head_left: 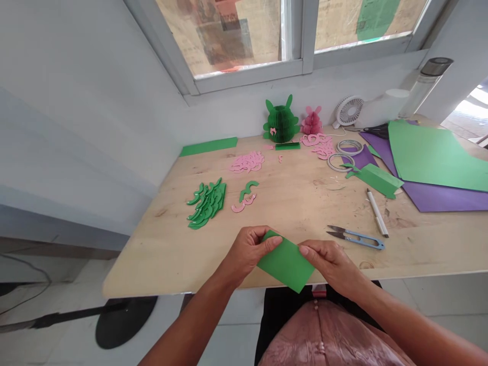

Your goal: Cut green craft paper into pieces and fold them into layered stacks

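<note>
A green rectangle of paper (286, 264) is held slanted over the front edge of the table, between both hands. My left hand (256, 250) pinches its upper left part, thumb on top. At its upper right corner my right hand (324, 256) grips it between thumb and fingers. Thread snips (358, 238) with blue handles lie just beyond my right hand, near a white pen (377, 212). Left of centre rests a pile of cut green paper shapes (208, 203), beside one green wavy strip (248, 189) and one pink wavy strip (244, 203).
Pink cutouts (247, 161) lie farther back. A green honeycomb paper figure (281, 123) and a smaller pink one (311, 122) stand by the wall, near a white fan (348, 111). Tape rolls (340, 162), green sheets (434, 157) and purple sheets (446, 198) occupy the right.
</note>
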The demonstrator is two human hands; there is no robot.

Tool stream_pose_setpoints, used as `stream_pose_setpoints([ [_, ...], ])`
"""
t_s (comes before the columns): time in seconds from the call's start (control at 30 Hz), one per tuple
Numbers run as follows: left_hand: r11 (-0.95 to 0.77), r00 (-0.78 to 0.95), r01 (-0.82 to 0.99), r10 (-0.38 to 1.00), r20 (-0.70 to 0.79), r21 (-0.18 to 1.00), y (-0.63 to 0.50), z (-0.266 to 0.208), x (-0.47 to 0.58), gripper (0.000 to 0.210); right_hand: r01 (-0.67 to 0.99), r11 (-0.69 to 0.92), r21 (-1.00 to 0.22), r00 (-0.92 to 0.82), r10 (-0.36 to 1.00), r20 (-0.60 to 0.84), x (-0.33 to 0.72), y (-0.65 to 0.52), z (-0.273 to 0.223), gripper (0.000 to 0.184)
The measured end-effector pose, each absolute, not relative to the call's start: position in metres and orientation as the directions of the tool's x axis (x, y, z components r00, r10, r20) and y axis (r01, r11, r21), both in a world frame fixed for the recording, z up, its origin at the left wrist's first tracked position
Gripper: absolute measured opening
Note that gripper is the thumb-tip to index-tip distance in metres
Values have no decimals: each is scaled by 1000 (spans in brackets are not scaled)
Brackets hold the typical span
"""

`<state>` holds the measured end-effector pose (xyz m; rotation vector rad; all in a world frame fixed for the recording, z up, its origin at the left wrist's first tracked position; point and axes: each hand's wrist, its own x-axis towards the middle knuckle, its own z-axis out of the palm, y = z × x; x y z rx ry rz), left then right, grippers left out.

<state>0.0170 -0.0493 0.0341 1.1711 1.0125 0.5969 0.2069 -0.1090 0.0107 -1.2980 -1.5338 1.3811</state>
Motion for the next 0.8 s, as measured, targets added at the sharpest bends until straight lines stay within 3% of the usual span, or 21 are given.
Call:
stream_pose_setpoints([
  [0.5, 331, 450, 131, 820, -353, 935, -42, 31, 30, 33, 353, -73, -933, -11, 997, -82, 209, -108, -1, 44],
  [0.8, 450, 329, -188, 867, -375, 873, -55, 18, 42, 32, 180, -157, -971, 175, 976, -125, 209, -106, -9, 44],
])
